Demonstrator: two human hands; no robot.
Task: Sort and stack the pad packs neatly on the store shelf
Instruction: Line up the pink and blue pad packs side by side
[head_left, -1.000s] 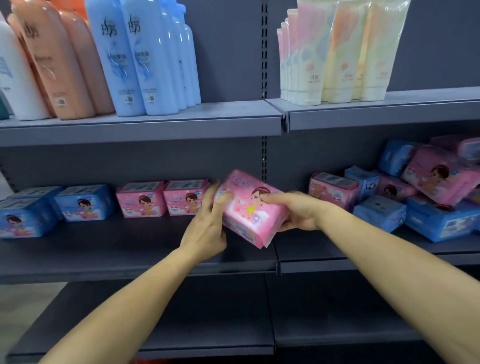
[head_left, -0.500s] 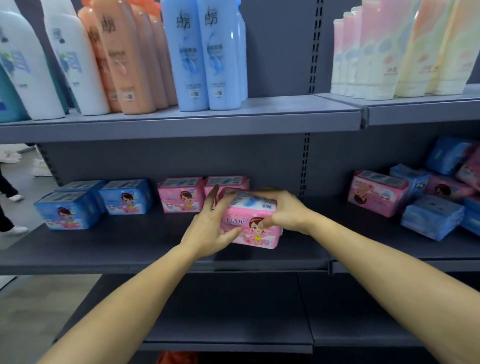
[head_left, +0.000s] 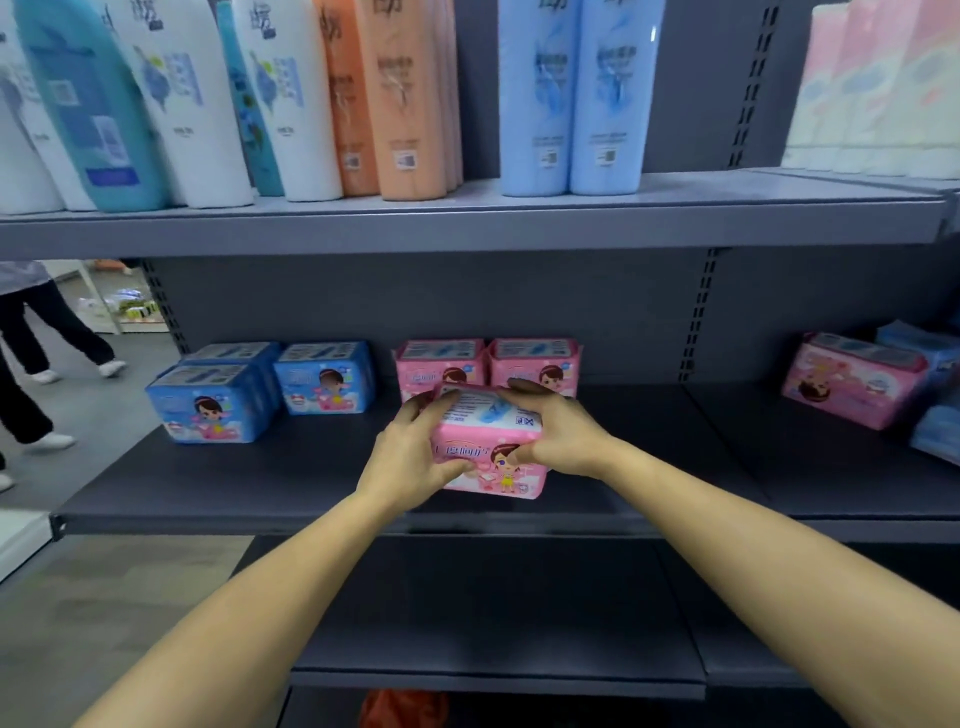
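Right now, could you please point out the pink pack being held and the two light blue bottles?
pink pack (head_left: 488, 467): head view, printed front face.
light blue bottles (head_left: 576, 104): head view, where the two bodies meet.

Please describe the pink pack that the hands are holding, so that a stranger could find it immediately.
Look at the dark middle shelf, below the row of bottles. In front of two pink packs standing at the back, one pink pack sits nearer the edge. Only this one is gripped by the left hand and right hand.

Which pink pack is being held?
The front pink pack, in front of two pink packs standing at the back. The left hand and right hand grip its sides.
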